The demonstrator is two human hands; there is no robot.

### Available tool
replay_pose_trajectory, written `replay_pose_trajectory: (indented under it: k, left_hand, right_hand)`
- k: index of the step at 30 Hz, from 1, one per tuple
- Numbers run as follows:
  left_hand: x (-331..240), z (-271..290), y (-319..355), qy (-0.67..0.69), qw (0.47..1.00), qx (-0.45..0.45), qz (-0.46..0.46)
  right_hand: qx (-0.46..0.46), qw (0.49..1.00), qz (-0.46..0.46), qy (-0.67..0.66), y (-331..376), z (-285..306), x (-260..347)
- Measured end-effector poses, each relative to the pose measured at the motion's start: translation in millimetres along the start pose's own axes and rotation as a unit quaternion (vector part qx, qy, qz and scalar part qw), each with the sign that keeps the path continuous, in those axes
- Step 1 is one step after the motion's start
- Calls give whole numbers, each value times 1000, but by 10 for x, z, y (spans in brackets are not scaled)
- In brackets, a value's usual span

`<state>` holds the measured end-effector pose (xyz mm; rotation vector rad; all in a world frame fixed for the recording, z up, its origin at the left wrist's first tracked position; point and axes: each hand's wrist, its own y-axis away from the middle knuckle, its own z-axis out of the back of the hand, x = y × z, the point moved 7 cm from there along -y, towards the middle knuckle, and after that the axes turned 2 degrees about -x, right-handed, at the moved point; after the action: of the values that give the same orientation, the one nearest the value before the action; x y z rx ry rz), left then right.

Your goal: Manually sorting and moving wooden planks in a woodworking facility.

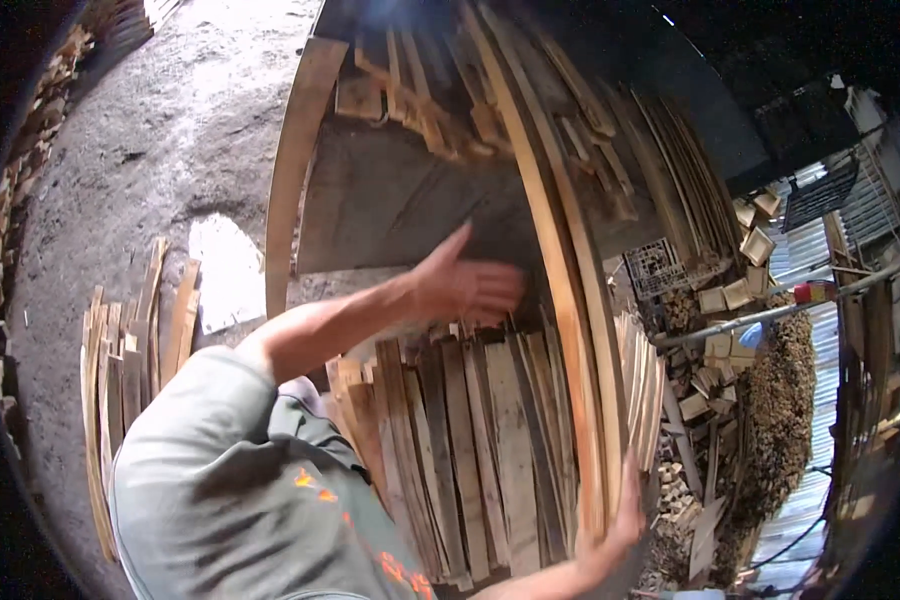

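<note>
Two long, narrow wooden planks (552, 220) lie side by side, running from the far top down to the near right. At their near end is my right hand (615, 525), its fingers straight along the right side and its thumb by the end, closed round the planks. My left hand (475, 288) is in the air to the left of the planks, slightly blurred. Its fingers are stretched out, the thumb is raised, and nothing is in it. Below it, many upright boards (460, 440) stand close together in a row. A dark flat surface (410, 200) lies beyond my left hand.
More boards (410, 85) lie on the far part of the dark surface. A long board (295, 170) runs along its left edge. Boards (120, 370) stand at the left by a dirt floor (170, 130). Wood offcuts (725, 345) and a metal pole (770, 312) are at the right.
</note>
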<state>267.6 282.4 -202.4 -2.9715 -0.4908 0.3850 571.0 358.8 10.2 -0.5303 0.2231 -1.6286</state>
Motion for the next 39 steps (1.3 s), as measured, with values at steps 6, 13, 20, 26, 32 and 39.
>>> replay_pose_trajectory:
  k: [6, 13, 20, 26, 32, 39]
  left_hand:
    - [-377, -661, -369, 41, 971, 98, -213]
    - [41, -668, -203, -132, 954, -110, -245]
    - [787, -289, 415, -415, 854, -272, -155]
    - [1364, -344, 1143, -442, 832, -226, -247]
    - [1705, -362, 1705, -631, 714, -135, -273]
    - [1277, -104, 2018, -687, 705, 5, -174]
  right_hand:
    - [-81, 979, -184, -45, 1628, 643, -98]
    - [-223, 883, -360, -202, 3159, 402, -237]
    - [-214, 687, -606, -338, 4604, -569, -102]
    - [-198, 889, -278, -305, 2614, -152, -666]
    - [-227, 897, -23, -379, 383, 510, 187]
    - [-182, 885, -138, -405, 31, -63, 587]
